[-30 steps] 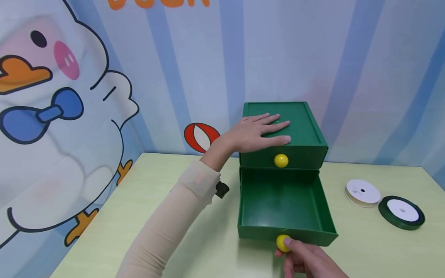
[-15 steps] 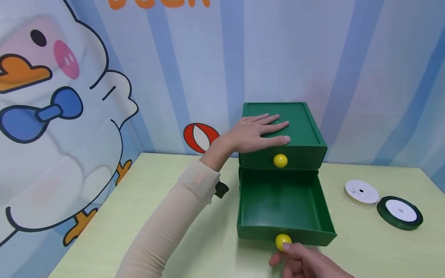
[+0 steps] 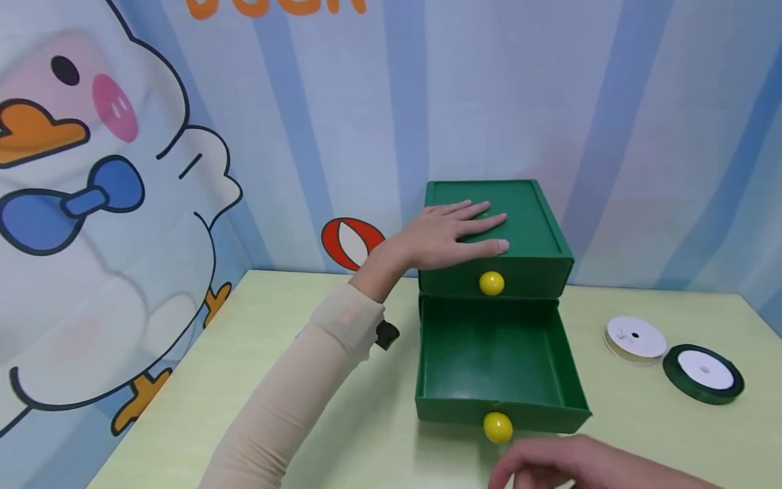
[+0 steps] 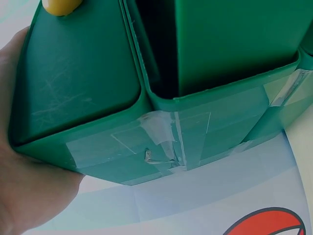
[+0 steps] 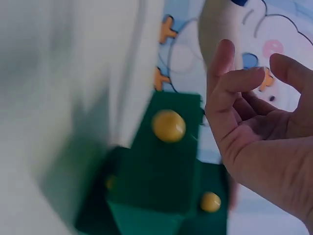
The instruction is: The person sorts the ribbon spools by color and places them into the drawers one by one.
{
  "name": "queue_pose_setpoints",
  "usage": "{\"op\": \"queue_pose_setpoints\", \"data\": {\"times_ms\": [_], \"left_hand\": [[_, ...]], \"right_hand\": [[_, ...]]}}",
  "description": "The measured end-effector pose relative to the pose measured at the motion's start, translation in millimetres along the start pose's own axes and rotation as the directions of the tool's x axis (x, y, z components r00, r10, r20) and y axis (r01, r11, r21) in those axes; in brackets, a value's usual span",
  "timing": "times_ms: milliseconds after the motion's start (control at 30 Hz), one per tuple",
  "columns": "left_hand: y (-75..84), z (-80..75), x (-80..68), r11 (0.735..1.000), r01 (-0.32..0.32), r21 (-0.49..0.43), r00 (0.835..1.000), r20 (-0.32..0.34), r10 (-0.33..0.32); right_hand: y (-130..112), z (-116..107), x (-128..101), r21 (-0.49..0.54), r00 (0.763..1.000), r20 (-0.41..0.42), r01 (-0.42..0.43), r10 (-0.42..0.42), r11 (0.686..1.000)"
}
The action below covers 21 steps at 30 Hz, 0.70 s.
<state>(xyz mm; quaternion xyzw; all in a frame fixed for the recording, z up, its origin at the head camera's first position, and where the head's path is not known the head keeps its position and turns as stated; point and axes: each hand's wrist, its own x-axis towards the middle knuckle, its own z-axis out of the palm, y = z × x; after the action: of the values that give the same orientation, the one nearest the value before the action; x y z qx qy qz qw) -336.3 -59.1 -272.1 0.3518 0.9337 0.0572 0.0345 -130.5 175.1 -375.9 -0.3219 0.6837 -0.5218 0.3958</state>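
Left hand: the left hand lay flat, fingers straight, on the smooth green plastic drawer box.
Right hand: the right hand hung loose and empty, just short of the round yellow knob.
Drawer: the bottom drawer stood pulled out, long axis toward the right hand.
Tape: clear strips on the box side.
Beyond the right hand: white ribbon spool, green ribbon spool.

— What lies out to the right on the pale green surface?
— Two ribbon spools: a white one and a dark green one just beside it, nearer the edge.
— And behind?
— A striped blue wall with a cartoon duck and a red-and-white ball.
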Motion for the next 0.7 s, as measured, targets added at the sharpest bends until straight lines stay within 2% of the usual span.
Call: {"op": "queue_pose_setpoints", "data": {"times_ms": [100, 167, 267, 333, 400, 433, 533, 567, 633, 700], "left_hand": [[0.0, -1.5, -1.1, 1.000, 0.000, 0.000, 1.000, -0.005, 0.000], [0.2, -1.9, -1.2, 1.000, 0.000, 0.003, 1.000, -0.003, 0.000], [0.1, -1.4, -1.0, 1.000, 0.002, 0.006, 1.000, 0.000, -0.002], [0.0, -1.0, -0.6, 1.000, 0.002, 0.009, 1.000, -0.002, -0.002], [0.0, -0.6, 0.2, 1.000, -0.001, 0.013, 1.000, -0.002, 0.001], [0.1, -0.7, 0.2, 1.000, -0.002, 0.015, 1.000, -0.003, 0.002], [0.3, -0.6, 0.5, 1.000, -0.004, 0.019, 1.000, -0.003, 0.004], [0.3, -0.6, 0.5, 1.000, -0.003, 0.019, 1.000, -0.002, 0.003], [0.3, -0.8, 0.0, 1.000, -0.001, 0.020, 1.000, -0.002, 0.001], [0.1, -0.7, -0.4, 1.000, -0.003, 0.020, 1.000, -0.006, 0.003]], "right_hand": [[-18, -15, -16, -0.117, 0.997, -0.077, -0.011, 0.002, 0.993], [-24, -24, -27, -0.257, 0.985, -0.172, -0.061, 0.016, 0.965], [-31, -32, -39, -0.425, 0.948, -0.316, -0.174, 0.034, 0.888], [-33, -35, -44, -0.532, 0.915, -0.402, -0.225, -0.010, 0.817], [-36, -35, -46, -0.608, 0.865, -0.494, -0.268, -0.092, 0.748], [-38, -35, -46, -0.634, 0.832, -0.539, -0.296, -0.133, 0.714], [-42, -35, -46, -0.689, 0.711, -0.647, -0.390, -0.277, 0.611], [-45, -36, -44, -0.687, 0.675, -0.677, -0.434, -0.295, 0.584], [-48, -40, -43, -0.696, 0.627, -0.700, -0.492, -0.341, 0.523], [-48, -46, -43, -0.709, 0.594, -0.702, -0.534, -0.391, 0.461]]}}
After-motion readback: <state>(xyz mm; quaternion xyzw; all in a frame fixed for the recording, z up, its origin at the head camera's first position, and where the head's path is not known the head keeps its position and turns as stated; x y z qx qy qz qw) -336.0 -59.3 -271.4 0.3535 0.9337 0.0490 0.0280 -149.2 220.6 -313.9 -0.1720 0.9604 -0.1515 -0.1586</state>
